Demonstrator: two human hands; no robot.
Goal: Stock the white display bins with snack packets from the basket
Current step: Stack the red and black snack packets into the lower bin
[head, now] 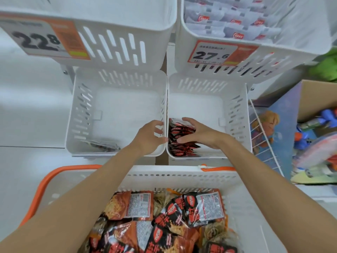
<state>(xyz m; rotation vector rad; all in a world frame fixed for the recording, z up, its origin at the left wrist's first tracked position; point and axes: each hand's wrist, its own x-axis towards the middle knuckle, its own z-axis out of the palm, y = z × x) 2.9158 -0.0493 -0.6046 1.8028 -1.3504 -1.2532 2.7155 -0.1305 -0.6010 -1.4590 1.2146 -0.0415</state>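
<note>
A white basket with orange handles sits at the bottom, full of black-red and orange snack packets. Above it stand two lower white display bins. The right bin holds a row of black-red packets standing against its left wall. My right hand lies over that row, fingers curled on the packets' tops and thumb against their side. My left hand grips the wall between the bins. The left bin holds a few dark packets at its front.
Two upper white bins carry price tags 22.8 and 27.6; the right one holds pale packets. A white wire rack and a cardboard box of toys stand to the right.
</note>
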